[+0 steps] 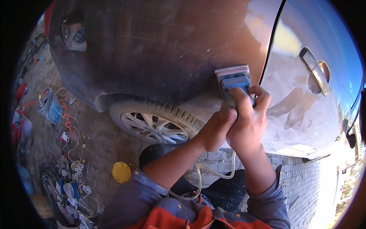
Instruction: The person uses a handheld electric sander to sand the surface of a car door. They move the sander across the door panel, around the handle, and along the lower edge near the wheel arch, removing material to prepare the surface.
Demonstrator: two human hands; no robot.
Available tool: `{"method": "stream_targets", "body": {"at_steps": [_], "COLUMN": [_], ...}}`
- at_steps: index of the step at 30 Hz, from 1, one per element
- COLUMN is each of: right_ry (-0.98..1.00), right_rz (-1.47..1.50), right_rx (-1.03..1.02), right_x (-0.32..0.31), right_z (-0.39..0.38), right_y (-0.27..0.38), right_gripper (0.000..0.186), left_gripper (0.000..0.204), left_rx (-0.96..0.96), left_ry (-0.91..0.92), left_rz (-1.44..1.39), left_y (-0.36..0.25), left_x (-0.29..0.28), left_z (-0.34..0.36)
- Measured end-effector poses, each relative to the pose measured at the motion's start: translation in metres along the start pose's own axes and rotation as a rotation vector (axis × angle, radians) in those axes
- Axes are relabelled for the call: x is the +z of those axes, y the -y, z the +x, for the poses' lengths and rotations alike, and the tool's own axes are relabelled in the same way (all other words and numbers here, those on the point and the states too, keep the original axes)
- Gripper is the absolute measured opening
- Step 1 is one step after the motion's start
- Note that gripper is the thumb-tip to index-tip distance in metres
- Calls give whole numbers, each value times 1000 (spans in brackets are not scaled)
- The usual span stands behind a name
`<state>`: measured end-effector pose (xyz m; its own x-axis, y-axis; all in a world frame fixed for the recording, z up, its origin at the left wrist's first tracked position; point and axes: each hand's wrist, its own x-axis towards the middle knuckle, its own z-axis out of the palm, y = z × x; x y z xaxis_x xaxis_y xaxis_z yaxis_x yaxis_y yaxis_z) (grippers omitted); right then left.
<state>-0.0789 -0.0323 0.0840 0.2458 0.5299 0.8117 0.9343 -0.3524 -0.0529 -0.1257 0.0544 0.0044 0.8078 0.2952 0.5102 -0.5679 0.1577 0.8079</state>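
Note:
A blue and grey sander point(235, 81) with a flat rectangular pad lies against the dull, dusty rear side panel point(152, 61) of a car, just left of the door seam. My right hand point(249, 120) is wrapped over the sander's body, fingers curled round it. Close beside it, my left hand point(216, 128) is closed at the tool's near end; its thumb shows, while most of its fingers are hidden. A clear hose point(201, 179) hangs in a loop beneath my hands. Below the panel is the car's wheel point(154, 126), with silver spokes.
To the right is a car door point(282, 126) with patchy sanded paint and a handle point(315, 70). On the ground at left stand a bucket point(49, 107), coiled hoses point(78, 133) and a heap of scraps point(70, 191). A yellow round lid point(121, 172) lies near my knee.

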Motion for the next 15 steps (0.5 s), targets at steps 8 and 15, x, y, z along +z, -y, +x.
{"method": "stream_targets", "body": {"at_steps": [8, 15], "right_ry": [194, 77], "right_rz": [13, -22], "right_rx": [71, 63], "right_x": [18, -6], "right_z": [-66, -1], "right_y": [3, 6], "right_gripper": [49, 45], "left_gripper": [99, 88], "left_rx": [-111, -38], "left_ry": [-27, 44], "left_rz": [36, -47], "left_y": [49, -1], "left_x": [-9, -3], "left_z": [-57, -9]}}
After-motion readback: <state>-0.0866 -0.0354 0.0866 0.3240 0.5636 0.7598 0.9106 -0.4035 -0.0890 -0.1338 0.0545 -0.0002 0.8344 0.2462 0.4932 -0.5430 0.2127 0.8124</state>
